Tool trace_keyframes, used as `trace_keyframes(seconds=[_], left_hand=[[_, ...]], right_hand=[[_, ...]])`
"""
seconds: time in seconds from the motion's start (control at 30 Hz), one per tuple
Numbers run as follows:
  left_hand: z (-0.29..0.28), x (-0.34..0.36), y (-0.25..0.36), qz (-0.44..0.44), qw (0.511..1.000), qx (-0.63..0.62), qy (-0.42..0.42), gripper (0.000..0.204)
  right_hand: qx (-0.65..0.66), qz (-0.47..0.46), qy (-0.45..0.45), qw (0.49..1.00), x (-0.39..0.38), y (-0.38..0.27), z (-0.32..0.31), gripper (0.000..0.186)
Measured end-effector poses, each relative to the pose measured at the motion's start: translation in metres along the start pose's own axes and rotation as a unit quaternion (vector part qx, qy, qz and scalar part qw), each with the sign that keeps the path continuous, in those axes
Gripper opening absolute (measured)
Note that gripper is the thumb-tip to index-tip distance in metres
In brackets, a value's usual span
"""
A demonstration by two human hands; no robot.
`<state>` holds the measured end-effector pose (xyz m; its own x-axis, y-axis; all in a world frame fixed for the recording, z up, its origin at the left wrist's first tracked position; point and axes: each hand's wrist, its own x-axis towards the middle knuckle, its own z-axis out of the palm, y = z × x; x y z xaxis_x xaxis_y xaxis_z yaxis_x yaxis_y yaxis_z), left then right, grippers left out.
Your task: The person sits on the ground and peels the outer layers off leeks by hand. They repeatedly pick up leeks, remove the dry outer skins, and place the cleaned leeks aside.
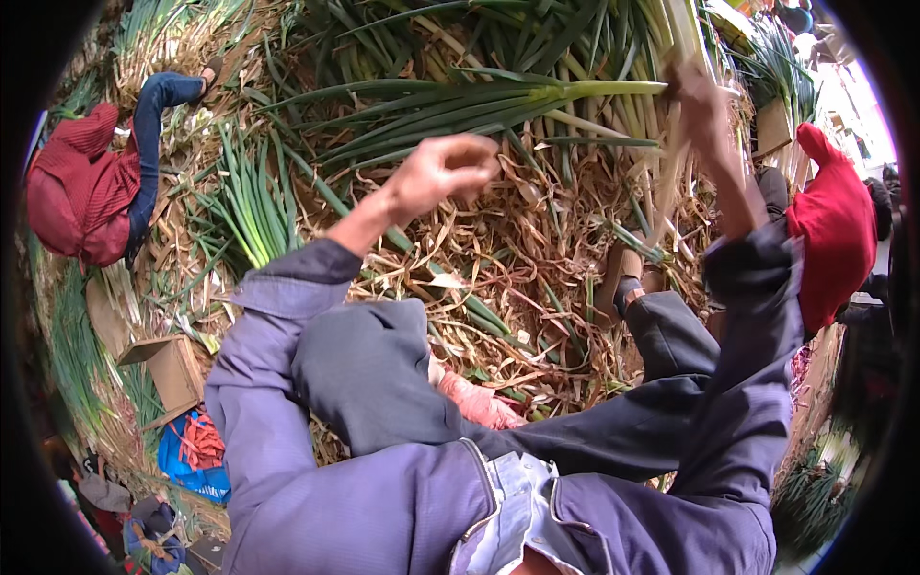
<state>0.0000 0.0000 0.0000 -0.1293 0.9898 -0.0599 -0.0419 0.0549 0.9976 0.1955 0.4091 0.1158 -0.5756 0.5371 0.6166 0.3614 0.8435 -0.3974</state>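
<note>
The wearer's purple jacket fills the near edge, with dark trousers bent at the knee just beyond it. Pink cloth shows between the legs, and off to the left a blue bag carries red strips beside a cardboard box. Dry leaf litter covers the ground ahead. Above it the left hand, slightly blurred, is loosely curled with a gap between thumb and fingers, just below the leaves of a long green onion. The right hand, more blurred, closes around that onion's pale stem end; the onion lies level, its green leaves spreading left, in front of a heap of onions. A person in red is to the right, another in dark red farther left.
</note>
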Motion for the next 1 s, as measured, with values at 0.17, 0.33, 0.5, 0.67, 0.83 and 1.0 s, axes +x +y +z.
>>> trace_keyframes(seconds=[0.17, 0.33, 0.5, 0.67, 0.83, 1.0], left_hand=[[-0.013, -0.025, -0.121, -0.238, 0.968, -0.015, 0.08, 0.036], [-0.011, -0.024, -0.169, -0.293, 0.949, -0.086, 0.08, 0.035], [-0.024, -0.041, -0.205, -0.308, 0.938, -0.117, 0.111, 0.038], [-0.037, -0.04, -0.226, -0.316, 0.934, -0.063, 0.152, 0.033], [-0.07, -0.01, -0.203, -0.313, 0.933, -0.01, 0.175, 0.032], [-0.107, 0.004, -0.22, -0.253, 0.926, 0.031, 0.279, 0.04]], right_hand=[[-0.313, -0.028, -0.011, 0.949, 0.044, 0.021, 0.042, 0.046], [-0.264, -0.23, -0.205, 0.914, -0.081, 0.029, 0.2, 0.075], [-0.234, -0.254, -0.308, 0.887, -0.105, 0.044, 0.23, 0.058], [-0.033, -0.243, -0.207, 0.947, -0.049, -0.01, 0.183, 0.031], [-0.128, -0.059, -0.075, 0.987, 0.114, 0.026, 0.125, 0.048], [-0.402, -0.141, 0.004, 0.905, 0.139, 0.046, 0.14, 0.063]])
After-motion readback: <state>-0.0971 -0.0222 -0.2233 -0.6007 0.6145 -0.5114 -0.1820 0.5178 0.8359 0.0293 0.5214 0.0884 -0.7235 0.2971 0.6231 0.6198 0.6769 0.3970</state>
